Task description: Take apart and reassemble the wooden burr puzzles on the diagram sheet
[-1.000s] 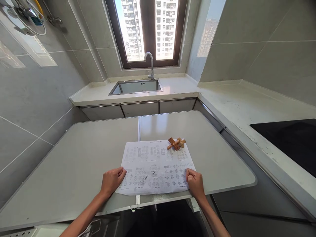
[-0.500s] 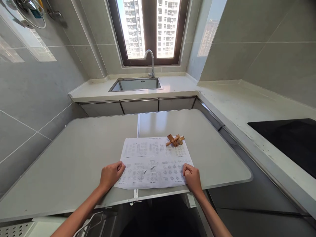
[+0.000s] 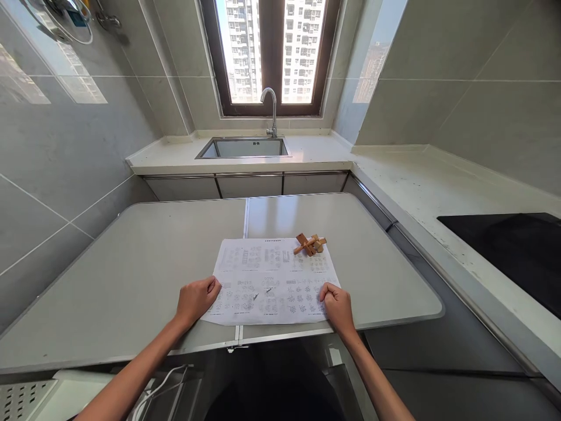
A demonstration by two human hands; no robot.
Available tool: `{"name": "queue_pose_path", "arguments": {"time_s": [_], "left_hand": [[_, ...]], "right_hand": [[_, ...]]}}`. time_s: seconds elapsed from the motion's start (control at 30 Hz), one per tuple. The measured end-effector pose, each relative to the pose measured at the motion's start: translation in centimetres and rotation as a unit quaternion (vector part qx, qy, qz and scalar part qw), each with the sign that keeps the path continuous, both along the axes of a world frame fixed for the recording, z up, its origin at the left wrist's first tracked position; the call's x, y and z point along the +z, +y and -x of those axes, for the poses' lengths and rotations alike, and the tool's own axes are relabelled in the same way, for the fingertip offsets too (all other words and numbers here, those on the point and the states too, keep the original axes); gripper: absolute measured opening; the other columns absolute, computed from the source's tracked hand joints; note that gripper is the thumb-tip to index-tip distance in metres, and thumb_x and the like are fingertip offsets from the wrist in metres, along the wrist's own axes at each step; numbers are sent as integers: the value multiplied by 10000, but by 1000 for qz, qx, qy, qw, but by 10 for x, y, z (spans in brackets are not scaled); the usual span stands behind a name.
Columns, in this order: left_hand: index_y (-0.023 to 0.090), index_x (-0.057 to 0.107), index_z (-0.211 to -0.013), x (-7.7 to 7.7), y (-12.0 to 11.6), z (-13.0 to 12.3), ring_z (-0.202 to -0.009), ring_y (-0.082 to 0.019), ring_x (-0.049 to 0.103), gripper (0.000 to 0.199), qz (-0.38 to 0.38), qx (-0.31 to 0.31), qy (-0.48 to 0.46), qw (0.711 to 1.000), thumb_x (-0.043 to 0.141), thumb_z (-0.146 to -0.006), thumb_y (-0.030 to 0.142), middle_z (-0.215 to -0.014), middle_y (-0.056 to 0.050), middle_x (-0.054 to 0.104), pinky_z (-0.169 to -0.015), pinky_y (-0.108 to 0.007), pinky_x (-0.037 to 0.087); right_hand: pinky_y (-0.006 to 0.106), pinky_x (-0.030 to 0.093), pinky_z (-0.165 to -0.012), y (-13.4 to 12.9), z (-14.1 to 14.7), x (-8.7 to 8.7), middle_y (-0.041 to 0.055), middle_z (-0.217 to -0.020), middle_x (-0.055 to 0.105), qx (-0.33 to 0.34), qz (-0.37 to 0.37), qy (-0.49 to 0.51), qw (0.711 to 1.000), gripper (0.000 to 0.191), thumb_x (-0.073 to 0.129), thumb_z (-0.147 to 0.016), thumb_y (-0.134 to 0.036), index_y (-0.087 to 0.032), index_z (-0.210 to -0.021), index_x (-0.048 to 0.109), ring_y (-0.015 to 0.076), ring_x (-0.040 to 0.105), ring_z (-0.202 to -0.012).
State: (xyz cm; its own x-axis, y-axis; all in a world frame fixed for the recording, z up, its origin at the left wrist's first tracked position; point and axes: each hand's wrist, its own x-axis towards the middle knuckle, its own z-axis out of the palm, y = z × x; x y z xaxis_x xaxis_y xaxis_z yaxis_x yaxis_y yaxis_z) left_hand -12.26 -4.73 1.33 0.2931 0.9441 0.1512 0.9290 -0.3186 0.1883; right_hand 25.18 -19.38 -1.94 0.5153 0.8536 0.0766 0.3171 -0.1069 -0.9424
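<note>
A printed paper sheet (image 3: pixel 263 313) with rows of small diagrams lies on the table in front of me. On its upper right corner rests a cluster of interlocked brown wooden puzzle pieces (image 3: pixel 310 244). My left hand (image 3: pixel 197 298) is curled into a fist at the sheet's left edge, with nothing showing in it. My right hand (image 3: pixel 337 305) rests at the lower right edge, also closed, its index finger bent slightly forward over the print. Neither hand touches the wooden pieces.
The pale folding table (image 3: pixel 175 240) has a seam down its middle. Beyond it are a sink (image 3: pixel 243 149) with a faucet (image 3: pixel 274 111) below a window. A white counter (image 3: pixel 403 175) with a black cooktop (image 3: pixel 508 240) runs along the right. A white cable (image 3: pixel 162 386) hangs below the table's front edge.
The view has shifted slightly. My right hand has slid a little inward over the sheet, its index finger loosening forward. My left hand stays at the left edge; the wooden pieces have not moved.
</note>
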Motion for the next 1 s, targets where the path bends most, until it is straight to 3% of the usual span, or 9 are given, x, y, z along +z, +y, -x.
{"name": "queue_pose_path", "arguments": {"time_s": [0.63,1.0], "left_hand": [[206,434,-602,1,-1,-4,-509,-145,327,403,-5,20,21,1000,420,-952,407,-531,11,418,-603,-292,191],[211,416,-633,7,0,-13,-525,-154,354,350,-18,106,67,992,437,-927,399,-554,5,434,-608,-287,182]], "right_hand": [[287,252,-534,-4,-1,2,-36,-511,438,15,8,26,1000,185,440,-721,-242,-233,-576,555,156,375,-511],[278,289,-530,-2,-2,3,-22,-539,517,48,-16,22,999,240,434,-767,-180,-222,-582,580,149,422,-512]]}}
